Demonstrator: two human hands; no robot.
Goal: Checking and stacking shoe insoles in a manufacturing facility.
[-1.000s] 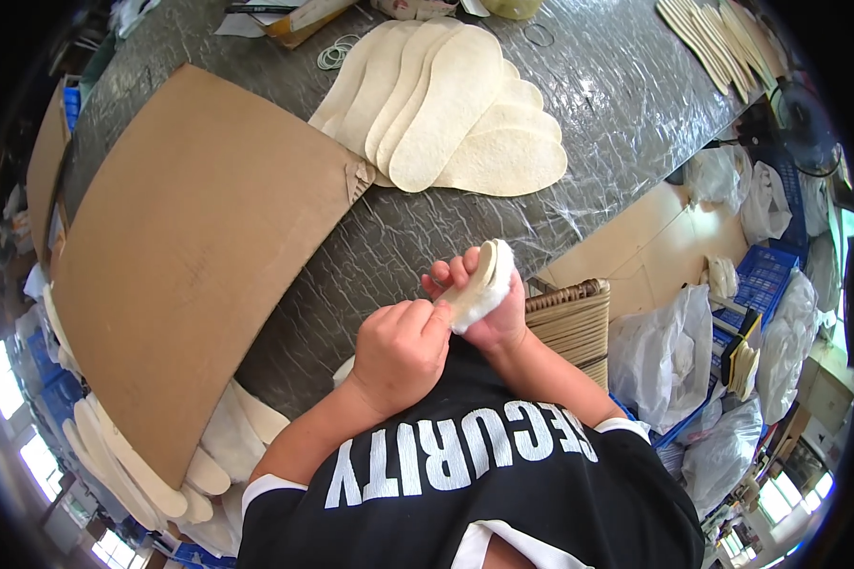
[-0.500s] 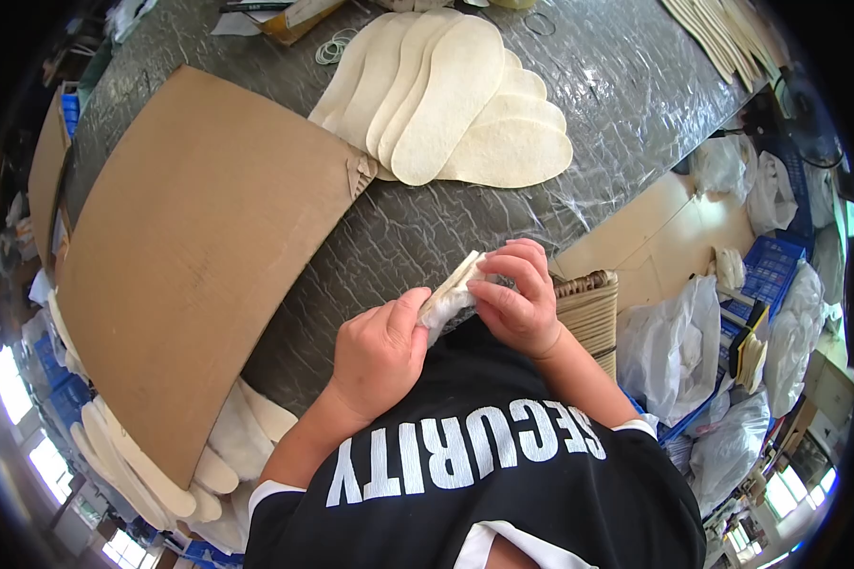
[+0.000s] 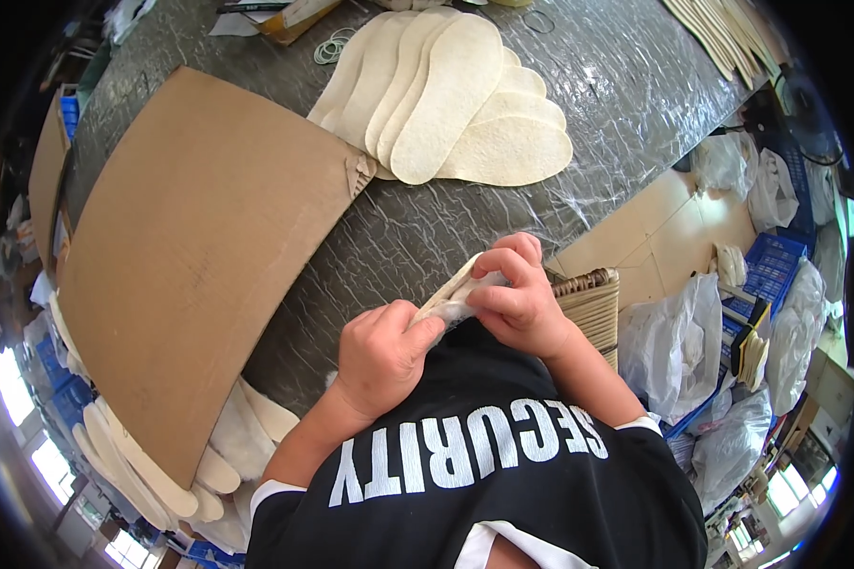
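Observation:
Close to my body, over the table's near edge, both hands grip cream fleece insoles. They show nearly edge-on, with white fluff along the lower side; how many layers there are I cannot tell. My left hand is closed on their left end, the thumb lying toward the right. At the other end my right hand pinches the upper part with bent fingers. Farther off, a fanned pile of cream insoles lies on the dark table, out of reach of both hands as they stand.
A large brown cardboard sheet covers the table's left side, with more insoles below it. Right of me stands a woven chair; beyond are clear plastic bags and a blue crate. Pale strips lie far right.
My left hand has shifted slightly, its thumb now farther right along the insoles. My right fingers are curled more tightly, and the insoles are tilted a little differently.

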